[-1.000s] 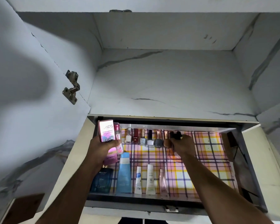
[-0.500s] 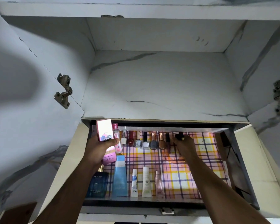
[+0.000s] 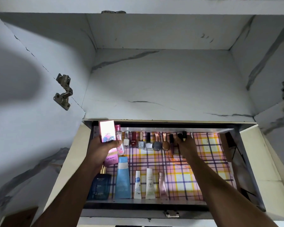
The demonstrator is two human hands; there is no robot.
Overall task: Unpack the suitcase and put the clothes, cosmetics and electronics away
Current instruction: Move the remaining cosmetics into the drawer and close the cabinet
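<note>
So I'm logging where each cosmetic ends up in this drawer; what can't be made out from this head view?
- Pink box in the left hand: print washed out by glare.
- Dark tubes at the right hand: its fingers cover their lower parts; type unclear.
- Second pink box: top hidden under the left hand.
- White tubes: labels too small.
- Drawer right side: in shadow.

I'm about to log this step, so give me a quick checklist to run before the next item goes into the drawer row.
1. Drawer pulled open: ok.
2. Left hand grips the pink box firmly: ok.
3. Right hand has let go of the small dark tubes: not ok, fingers on them.
4. Nail polish bottles upright in the back row: ok.
5. Free liner to the right of the row: ok.
6. Dark tubes stand steady: cannot tell.
</note>
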